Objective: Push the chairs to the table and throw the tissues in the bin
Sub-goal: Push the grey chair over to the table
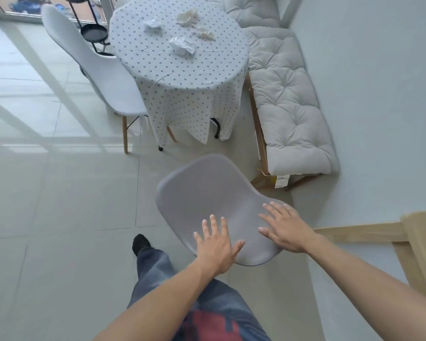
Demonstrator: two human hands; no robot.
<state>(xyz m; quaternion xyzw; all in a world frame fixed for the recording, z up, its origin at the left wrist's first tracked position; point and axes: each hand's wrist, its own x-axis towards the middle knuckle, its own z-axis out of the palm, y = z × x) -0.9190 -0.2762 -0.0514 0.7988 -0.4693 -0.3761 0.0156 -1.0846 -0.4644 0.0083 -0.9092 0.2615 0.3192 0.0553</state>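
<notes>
A grey shell chair [207, 193] stands on the floor a short way in front of the round table [182, 77], which wears a dotted cloth. My left hand [217, 244] and my right hand [283, 230] hover flat over the top of its backrest, fingers spread, holding nothing. A white chair [96, 70] stands tucked against the table's left side. Several crumpled tissues lie on the tabletop: one [182, 45] near the middle, one [153, 23] to the left, others [190, 17] at the far side. No bin is in view.
A cushioned wooden bench [288, 107] runs along the right wall beside the table. A black metal stand [94, 30] stands behind the white chair. A light wooden frame [379, 232] juts in at the right. My leg and foot [140, 244] are left of the grey chair.
</notes>
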